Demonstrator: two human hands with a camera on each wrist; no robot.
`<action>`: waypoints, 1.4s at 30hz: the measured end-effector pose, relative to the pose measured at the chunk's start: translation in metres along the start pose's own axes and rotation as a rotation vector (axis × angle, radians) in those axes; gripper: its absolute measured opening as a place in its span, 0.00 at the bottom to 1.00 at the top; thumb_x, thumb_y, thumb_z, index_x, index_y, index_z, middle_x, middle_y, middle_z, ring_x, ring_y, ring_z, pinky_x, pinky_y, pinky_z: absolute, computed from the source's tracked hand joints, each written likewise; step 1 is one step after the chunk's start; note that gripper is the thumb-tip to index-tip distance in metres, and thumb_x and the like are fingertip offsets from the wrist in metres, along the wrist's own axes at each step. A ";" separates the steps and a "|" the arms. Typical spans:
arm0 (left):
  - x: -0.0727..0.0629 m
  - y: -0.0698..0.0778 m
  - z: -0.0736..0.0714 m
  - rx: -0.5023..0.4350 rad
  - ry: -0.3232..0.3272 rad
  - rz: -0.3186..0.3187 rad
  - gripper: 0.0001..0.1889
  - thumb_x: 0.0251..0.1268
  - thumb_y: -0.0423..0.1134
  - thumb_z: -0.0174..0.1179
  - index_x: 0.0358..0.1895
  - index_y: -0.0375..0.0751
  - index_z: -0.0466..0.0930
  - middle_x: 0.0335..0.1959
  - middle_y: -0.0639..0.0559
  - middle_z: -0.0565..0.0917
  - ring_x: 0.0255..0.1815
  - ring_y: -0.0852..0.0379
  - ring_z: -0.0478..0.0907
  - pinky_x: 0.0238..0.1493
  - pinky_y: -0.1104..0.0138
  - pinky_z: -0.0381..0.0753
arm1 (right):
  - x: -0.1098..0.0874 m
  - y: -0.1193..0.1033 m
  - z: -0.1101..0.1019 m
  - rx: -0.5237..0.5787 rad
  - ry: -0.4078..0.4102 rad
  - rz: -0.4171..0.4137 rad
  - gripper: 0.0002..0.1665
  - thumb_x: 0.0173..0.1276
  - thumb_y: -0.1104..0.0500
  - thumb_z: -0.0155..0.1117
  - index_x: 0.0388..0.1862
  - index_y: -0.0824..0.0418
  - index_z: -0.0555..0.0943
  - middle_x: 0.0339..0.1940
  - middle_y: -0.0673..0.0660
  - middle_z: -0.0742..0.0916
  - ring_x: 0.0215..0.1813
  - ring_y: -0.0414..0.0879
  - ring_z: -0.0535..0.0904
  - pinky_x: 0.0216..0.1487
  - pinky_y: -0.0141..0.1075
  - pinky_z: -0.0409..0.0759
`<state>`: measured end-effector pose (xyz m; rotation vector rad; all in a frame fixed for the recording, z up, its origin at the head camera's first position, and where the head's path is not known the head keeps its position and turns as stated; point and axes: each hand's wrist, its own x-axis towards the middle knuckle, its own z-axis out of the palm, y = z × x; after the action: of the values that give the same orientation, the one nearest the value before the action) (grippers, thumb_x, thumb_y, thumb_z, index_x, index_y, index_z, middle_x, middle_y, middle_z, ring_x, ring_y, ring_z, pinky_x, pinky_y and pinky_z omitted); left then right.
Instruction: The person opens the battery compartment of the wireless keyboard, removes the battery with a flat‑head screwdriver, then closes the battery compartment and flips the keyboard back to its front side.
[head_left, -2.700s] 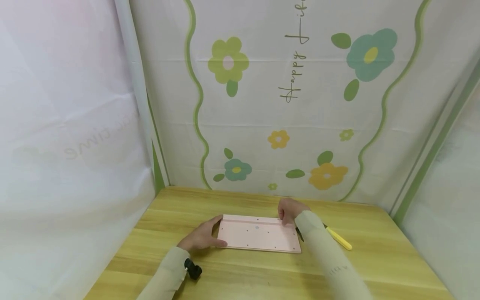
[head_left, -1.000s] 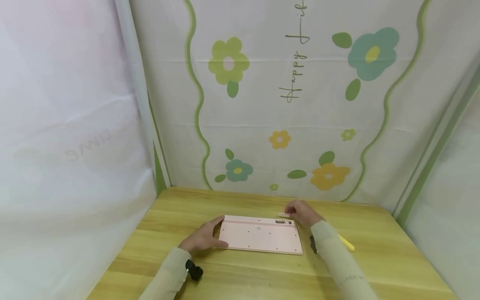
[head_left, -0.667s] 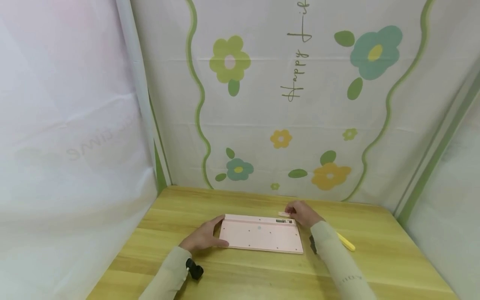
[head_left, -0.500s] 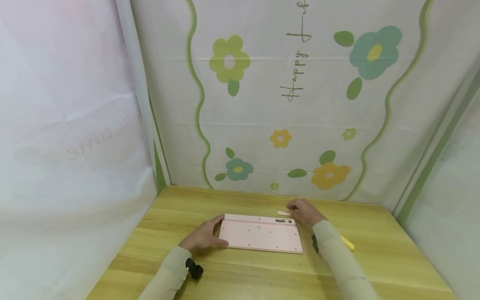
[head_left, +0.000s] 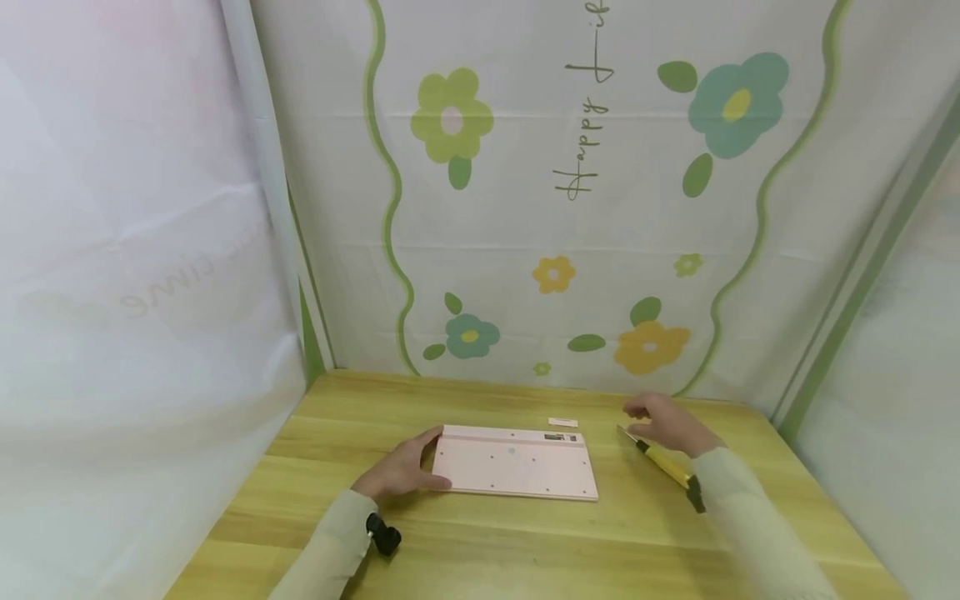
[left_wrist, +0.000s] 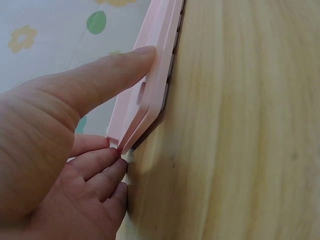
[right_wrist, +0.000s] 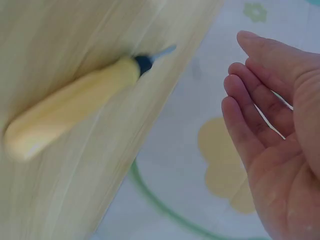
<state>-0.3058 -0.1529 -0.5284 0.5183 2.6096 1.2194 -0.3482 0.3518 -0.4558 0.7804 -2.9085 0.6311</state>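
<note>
A pink keyboard (head_left: 517,467) lies face down on the table, its keys showing underneath in the left wrist view. My left hand (head_left: 405,468) grips its left end, thumb along the near edge and fingertips at the far corner. Near the far right corner of the keyboard, a small compartment (head_left: 561,437) is uncovered. The small pink cover (head_left: 563,422) rests on the table just behind it. My right hand (head_left: 669,423) hovers with loosely bent fingers, holding nothing. Below it lies a screwdriver (right_wrist: 75,107) with a yellow handle, black collar and thin metal shaft, apart from the fingers.
The wooden table (head_left: 480,550) ends at a white flowered cloth (head_left: 510,208) behind, and more cloth hangs at both sides. A black wrist device (head_left: 384,534) is on the left sleeve, and another dark one (head_left: 696,493) on the right.
My right hand lifted the small cover off the keyboard, set it down behind, let go and moved right over the screwdriver. My left hand has stayed on the keyboard.
</note>
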 end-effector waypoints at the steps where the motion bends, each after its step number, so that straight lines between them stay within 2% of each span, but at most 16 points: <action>1: 0.000 0.000 0.000 0.006 0.001 -0.001 0.56 0.59 0.52 0.79 0.85 0.38 0.55 0.85 0.35 0.59 0.86 0.32 0.56 0.83 0.38 0.60 | -0.005 0.003 -0.003 -0.002 -0.005 0.011 0.20 0.66 0.65 0.75 0.53 0.76 0.85 0.50 0.72 0.89 0.50 0.63 0.87 0.55 0.57 0.87; 5: 0.000 0.000 0.001 0.012 0.000 -0.009 0.56 0.59 0.52 0.79 0.85 0.38 0.55 0.85 0.35 0.59 0.86 0.32 0.56 0.83 0.38 0.60 | -0.027 0.015 -0.006 0.005 -0.032 0.064 0.22 0.67 0.62 0.76 0.54 0.75 0.85 0.51 0.70 0.89 0.51 0.62 0.87 0.55 0.57 0.87; 9: -0.001 0.001 0.001 0.006 0.000 -0.021 0.56 0.58 0.52 0.80 0.85 0.39 0.56 0.85 0.36 0.59 0.86 0.32 0.56 0.83 0.37 0.60 | -0.044 0.025 -0.001 0.004 -0.028 0.092 0.22 0.67 0.60 0.76 0.54 0.74 0.85 0.50 0.69 0.90 0.50 0.60 0.88 0.54 0.56 0.88; 17: 0.000 0.001 0.002 0.007 -0.005 -0.016 0.55 0.59 0.52 0.79 0.85 0.39 0.56 0.85 0.36 0.60 0.86 0.33 0.56 0.82 0.37 0.60 | -0.064 0.038 0.016 0.027 -0.008 0.145 0.22 0.63 0.61 0.78 0.50 0.74 0.85 0.44 0.65 0.91 0.45 0.56 0.88 0.48 0.49 0.89; 24: -0.001 0.001 0.003 0.013 -0.001 -0.013 0.56 0.59 0.52 0.80 0.85 0.39 0.56 0.85 0.36 0.60 0.85 0.32 0.56 0.82 0.37 0.60 | -0.067 0.046 0.031 0.037 -0.007 0.186 0.16 0.65 0.58 0.78 0.45 0.68 0.87 0.39 0.56 0.91 0.38 0.41 0.84 0.39 0.32 0.83; 32: -0.001 -0.002 0.005 0.007 -0.005 -0.008 0.56 0.59 0.52 0.79 0.85 0.38 0.55 0.85 0.35 0.59 0.86 0.32 0.55 0.83 0.37 0.59 | -0.061 0.044 0.032 0.024 -0.006 0.234 0.13 0.64 0.57 0.79 0.40 0.66 0.88 0.36 0.55 0.91 0.37 0.43 0.83 0.39 0.36 0.83; 42: 0.001 0.000 0.001 0.002 0.000 -0.002 0.56 0.59 0.51 0.79 0.85 0.38 0.56 0.85 0.35 0.60 0.86 0.32 0.56 0.83 0.37 0.59 | -0.054 0.053 0.036 -0.009 0.025 0.221 0.15 0.66 0.55 0.78 0.40 0.67 0.88 0.36 0.55 0.91 0.38 0.45 0.85 0.40 0.41 0.85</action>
<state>-0.3063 -0.1521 -0.5288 0.5159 2.6109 1.2171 -0.3256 0.4043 -0.5170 0.4497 -2.9960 0.6382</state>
